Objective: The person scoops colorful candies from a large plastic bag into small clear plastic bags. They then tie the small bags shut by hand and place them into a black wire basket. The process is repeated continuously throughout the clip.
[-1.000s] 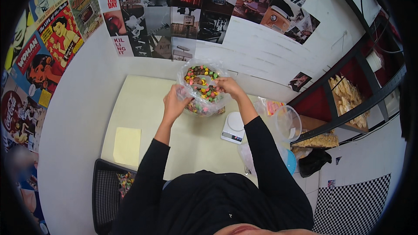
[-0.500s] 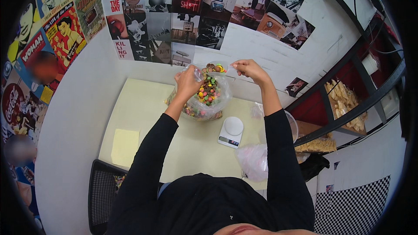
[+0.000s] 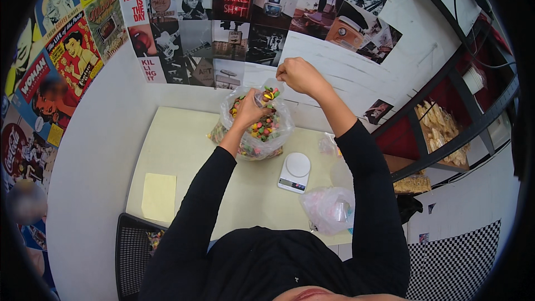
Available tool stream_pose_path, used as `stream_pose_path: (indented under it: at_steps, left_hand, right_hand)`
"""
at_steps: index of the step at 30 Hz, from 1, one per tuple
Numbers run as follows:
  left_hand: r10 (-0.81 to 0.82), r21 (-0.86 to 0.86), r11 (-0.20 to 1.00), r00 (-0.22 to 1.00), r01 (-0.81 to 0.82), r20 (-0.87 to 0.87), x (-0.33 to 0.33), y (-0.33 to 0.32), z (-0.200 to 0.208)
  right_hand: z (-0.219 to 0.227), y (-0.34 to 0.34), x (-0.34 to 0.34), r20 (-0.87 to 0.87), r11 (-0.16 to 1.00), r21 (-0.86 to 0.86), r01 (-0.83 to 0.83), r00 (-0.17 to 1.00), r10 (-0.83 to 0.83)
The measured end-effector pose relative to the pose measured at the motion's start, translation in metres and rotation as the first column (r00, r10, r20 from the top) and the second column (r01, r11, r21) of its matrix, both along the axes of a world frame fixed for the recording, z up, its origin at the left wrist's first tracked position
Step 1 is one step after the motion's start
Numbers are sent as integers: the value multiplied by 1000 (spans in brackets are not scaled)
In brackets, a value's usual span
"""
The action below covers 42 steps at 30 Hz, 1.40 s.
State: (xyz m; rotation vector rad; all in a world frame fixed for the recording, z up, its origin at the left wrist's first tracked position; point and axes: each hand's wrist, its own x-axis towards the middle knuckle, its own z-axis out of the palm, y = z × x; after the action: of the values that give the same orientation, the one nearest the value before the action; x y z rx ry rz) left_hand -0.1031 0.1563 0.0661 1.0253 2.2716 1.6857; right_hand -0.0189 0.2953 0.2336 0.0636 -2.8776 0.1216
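Observation:
A large clear plastic bag, wide open at the top, stands on the table full of small round candies in several colours. Above its mouth, my right hand is closed on the handle of a clear plastic scoop. The scoop tilts steeply down to the left with candies at its lower end. My left hand grips a small clear bag right beside the scoop's tip, over the candies. How far the candies have entered the small bag is too small to tell.
A white kitchen scale sits right of the candy bag. Plastic bags lie at the table's right, near my right sleeve. A yellow paper sheet is at the left, above a black mesh chair. Shelves with packed snacks stand far right.
My right hand has risen and moved left, tipping the scoop from nearly level to steep. My left hand has shifted slightly right and nearer, with the small bag at the scoop's tip.

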Motion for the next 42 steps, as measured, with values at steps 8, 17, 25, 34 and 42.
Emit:
stream_pose_path:
  at_steps: [8,17,25,34,42]
  left_hand:
    - [-5,142,990,998,-4,66,-25,1,-40]
    - [-61,218,976,965,4,255,-13,-6,-22]
    - [-126,371,927,896,-47,427,-17,-51,7]
    - [71,266,941,892,-208,447,0,-139,-35]
    - [24,144,980,803,-135,595,54,-121,-124]
  right_hand:
    - [-13,-26,10,-207,986,55,-159,964,167]
    - [-23,-22,17,-293,980,6,-199,937,191]
    - [-105,16,1,-189,977,-212,38,979,-79]
    - [-191,-5,-4,-181,966,-257,20,981,-68]
    - [-229,-32,0,-43,783,-616,90,988,-147]
